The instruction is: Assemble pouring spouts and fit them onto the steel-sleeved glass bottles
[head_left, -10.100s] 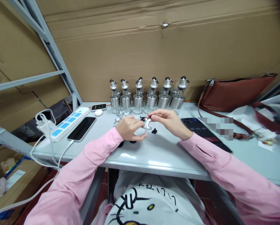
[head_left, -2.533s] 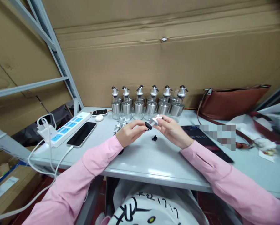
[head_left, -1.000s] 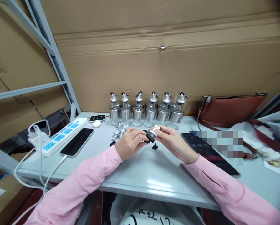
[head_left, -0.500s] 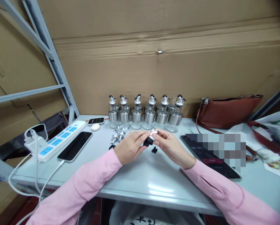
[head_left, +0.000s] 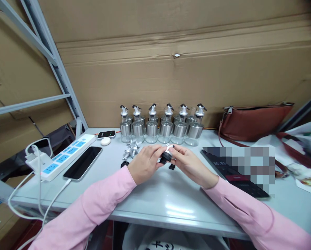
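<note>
Between my two hands is a bottle pourer with a black ribbed stopper, a silver-white body and a small black flip lid. My left hand grips it from the left, fingers closed on its body. From the other side, my right hand pinches its upper end with thumb and fingers. Just below the pourer lies a small cluster of black pieces. Several loose silver spouts are heaped to the left of my left hand, and black round parts sit beside its wrist, partly hidden.
Glass-and-steel bottles, the front ones topped with pourers, stand in rows at the back. On the left are a phone, a power strip with cables and a small white disc. A tablet and a brown bag lie right.
The pourer has turned slightly in my fingers, so its black stopper shows more toward me. My hands have barely moved, and the view has shifted a little.
</note>
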`<action>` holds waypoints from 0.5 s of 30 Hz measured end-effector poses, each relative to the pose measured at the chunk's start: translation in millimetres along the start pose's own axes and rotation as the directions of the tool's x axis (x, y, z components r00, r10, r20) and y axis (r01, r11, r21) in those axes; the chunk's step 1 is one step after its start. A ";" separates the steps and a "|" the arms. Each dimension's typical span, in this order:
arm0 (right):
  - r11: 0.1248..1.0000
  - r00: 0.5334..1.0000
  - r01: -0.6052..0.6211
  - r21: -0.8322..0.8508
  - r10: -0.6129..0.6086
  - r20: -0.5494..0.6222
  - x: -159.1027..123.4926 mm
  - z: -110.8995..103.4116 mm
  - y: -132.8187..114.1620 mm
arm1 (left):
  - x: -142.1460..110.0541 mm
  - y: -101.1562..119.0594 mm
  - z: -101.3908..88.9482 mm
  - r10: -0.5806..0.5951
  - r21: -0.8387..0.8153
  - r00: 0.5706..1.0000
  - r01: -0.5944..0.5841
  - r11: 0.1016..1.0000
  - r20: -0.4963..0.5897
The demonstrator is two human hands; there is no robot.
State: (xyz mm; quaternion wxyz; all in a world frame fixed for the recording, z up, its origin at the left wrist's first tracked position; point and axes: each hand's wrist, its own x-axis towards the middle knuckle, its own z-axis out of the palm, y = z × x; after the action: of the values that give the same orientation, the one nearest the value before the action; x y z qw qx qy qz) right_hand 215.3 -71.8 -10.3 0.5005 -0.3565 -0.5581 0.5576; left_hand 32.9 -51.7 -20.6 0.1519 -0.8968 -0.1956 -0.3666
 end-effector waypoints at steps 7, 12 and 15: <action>0.572 0.816 0.425 -0.701 -0.577 0.024 -7.7 -2.2 -10.6 | 1.0 0.8 -4.9 -0.078 -0.023 0.997 0.078 0.997 -0.014; 0.369 0.758 0.513 -0.775 -0.618 0.207 -9.8 -0.6 -6.4 | 1.5 0.1 -3.7 -0.089 -0.019 0.996 0.089 0.996 -0.030; 0.354 0.757 0.510 -0.784 -0.618 0.214 -9.4 0.9 -2.2 | 1.0 -0.5 -2.0 -0.115 -0.026 0.993 0.115 0.993 -0.015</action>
State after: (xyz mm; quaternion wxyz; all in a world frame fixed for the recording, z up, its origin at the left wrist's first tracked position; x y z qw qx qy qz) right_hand 217.1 -81.3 -9.5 0.4740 -0.3606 -0.8032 0.0118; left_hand 32.1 -51.9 -18.4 0.1207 -0.8829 -0.2411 -0.3845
